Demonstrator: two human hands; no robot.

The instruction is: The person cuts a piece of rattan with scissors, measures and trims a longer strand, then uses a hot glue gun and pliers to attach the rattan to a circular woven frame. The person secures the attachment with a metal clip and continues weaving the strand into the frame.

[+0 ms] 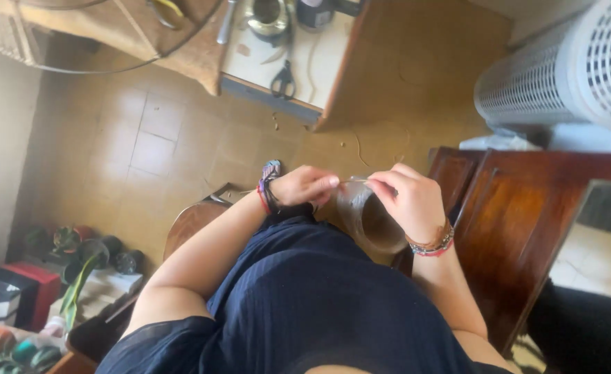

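Both hands work a clear, glossy roll of wide tape [371, 220] held close in front of the dark blue ribbed dress [305, 298].

The right hand [410, 201] curls over the roll's top edge, steadying it against the lap, while the left hand [307, 185] pinches what looks like the loose tape end between thumb and forefinger, apparently so the strip stays taut between the two hands. Both sets of fingers are clenched in a grasp. Black-handled scissors [284, 79] lie well apart on the pale table [319, 62] across the tan tiled floor [146, 138]; a white perforated plastic cylinder [561, 73] stands to the right.
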